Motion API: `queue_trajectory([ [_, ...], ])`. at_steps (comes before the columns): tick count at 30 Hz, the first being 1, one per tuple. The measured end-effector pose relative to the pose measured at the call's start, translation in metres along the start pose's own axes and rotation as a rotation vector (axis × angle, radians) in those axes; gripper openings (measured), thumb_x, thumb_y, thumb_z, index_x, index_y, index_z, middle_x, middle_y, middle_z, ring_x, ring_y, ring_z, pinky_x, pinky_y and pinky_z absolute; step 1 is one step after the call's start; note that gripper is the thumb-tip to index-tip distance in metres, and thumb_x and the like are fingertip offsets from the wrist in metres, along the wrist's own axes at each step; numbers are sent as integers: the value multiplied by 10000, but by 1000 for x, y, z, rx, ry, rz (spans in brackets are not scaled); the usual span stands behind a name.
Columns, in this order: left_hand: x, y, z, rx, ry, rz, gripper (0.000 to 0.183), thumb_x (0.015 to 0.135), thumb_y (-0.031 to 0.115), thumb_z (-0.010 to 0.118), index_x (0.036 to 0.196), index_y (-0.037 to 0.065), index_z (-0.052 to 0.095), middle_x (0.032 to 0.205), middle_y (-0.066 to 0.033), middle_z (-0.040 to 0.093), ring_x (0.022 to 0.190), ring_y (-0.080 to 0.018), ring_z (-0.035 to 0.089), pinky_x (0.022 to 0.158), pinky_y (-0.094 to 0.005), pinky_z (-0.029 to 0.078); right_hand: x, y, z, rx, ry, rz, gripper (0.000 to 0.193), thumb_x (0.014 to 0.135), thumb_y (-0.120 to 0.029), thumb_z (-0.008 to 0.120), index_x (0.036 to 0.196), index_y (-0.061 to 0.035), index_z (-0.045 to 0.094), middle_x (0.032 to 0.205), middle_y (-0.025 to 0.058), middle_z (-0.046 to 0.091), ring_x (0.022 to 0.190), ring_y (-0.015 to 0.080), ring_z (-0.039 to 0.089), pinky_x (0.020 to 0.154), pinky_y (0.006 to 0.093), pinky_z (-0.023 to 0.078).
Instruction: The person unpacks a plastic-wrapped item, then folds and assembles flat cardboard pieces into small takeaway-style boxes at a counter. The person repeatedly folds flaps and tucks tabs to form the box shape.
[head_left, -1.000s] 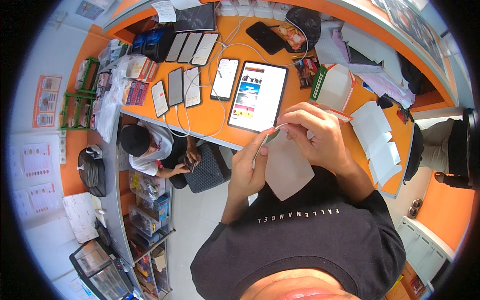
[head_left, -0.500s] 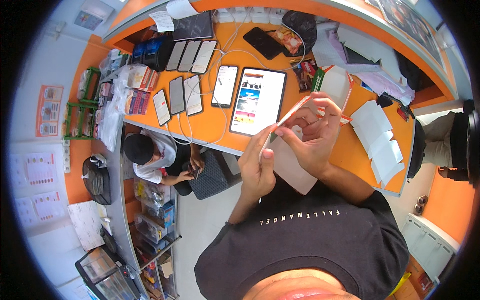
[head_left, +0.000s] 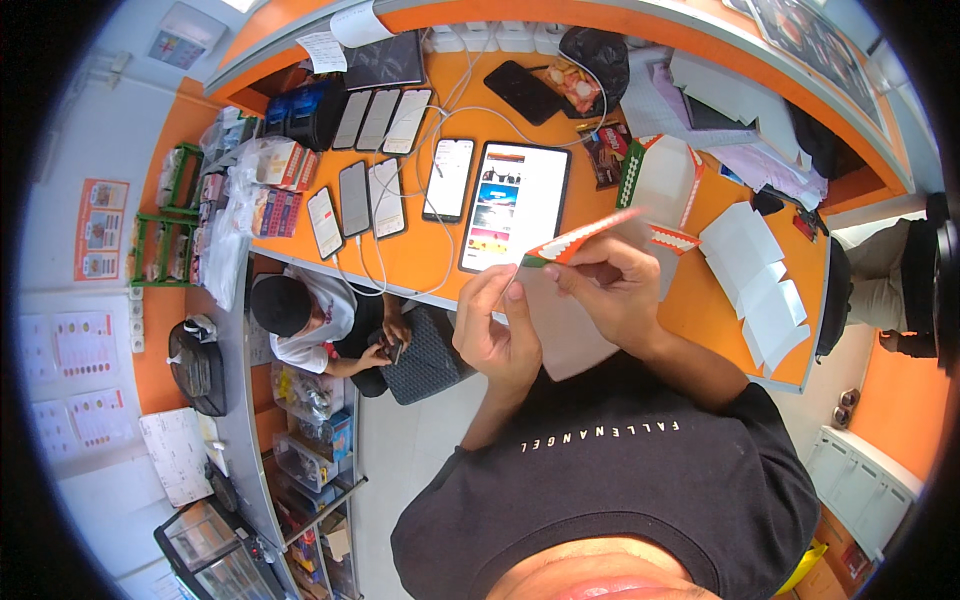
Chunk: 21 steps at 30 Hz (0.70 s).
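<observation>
Both my hands hold a partly folded cardboard food box above the table's near edge. Its inside is white; its walls carry red and green patterned edging. My left hand pinches one corner between thumb and fingers. Closed on a red-edged flap, my right hand has its thumb and fingertips near the same corner, and it hides part of the box. Beyond my hands, a green-and-white patterned wall stands up on the far side. A tablet with a lit screen lies just past my left hand.
Several phones with white charging cables lie on the orange table. White folded card sheets are at the right. A snack packet and dark phone sit farther back. A seated person handles a small device at left.
My left hand has shifted slightly left and down. The right hand's fingers have come down, and the flap has tipped over, showing more of its red patterned side.
</observation>
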<state>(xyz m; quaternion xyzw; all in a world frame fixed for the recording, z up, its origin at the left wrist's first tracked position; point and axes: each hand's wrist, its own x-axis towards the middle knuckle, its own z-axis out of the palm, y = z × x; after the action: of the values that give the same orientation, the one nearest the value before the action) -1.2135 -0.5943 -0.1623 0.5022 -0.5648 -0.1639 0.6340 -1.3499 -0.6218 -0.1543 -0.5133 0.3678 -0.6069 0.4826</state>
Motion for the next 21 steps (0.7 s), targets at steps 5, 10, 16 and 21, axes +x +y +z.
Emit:
queue_trajectory([
  [5, 9, 9, 5, 137, -71, 72, 161, 892, -21, 672, 1046, -55, 702, 1095, -174, 687, 1016, -291, 658, 883, -367, 514, -6, -1, -2, -132, -45, -31, 177, 813, -17, 797, 974, 22, 736, 907, 63, 738, 800, 94, 675, 695, 248, 564],
  [10, 14, 17, 2, 197, -155, 106, 175, 872, -35, 672, 1040, -38, 721, 1089, -134, 708, 1076, -320, 639, 939, -399, 487, 0, 1, -13, -184, -74, -110, 198, 803, -31, 807, 983, 22, 745, 923, 59, 740, 805, 110, 685, 688, 258, 567],
  [16, 12, 12, -2, 221, -167, 131, 167, 858, -8, 696, 1020, 0, 739, 1001, -96, 741, 1093, -316, 627, 961, -405, 465, -4, 6, -18, -9, -89, -5, 181, 790, -8, 798, 962, 19, 750, 919, 74, 745, 809, 121, 693, 705, 267, 563],
  [21, 13, 19, -4, 285, -200, 184, 137, 851, 15, 708, 986, 13, 734, 1025, -77, 720, 1102, -309, 601, 929, -405, 468, -3, 4, -27, -208, -137, -94, 175, 787, 12, 783, 960, 13, 752, 866, 84, 740, 786, 113, 693, 683, 256, 546],
])
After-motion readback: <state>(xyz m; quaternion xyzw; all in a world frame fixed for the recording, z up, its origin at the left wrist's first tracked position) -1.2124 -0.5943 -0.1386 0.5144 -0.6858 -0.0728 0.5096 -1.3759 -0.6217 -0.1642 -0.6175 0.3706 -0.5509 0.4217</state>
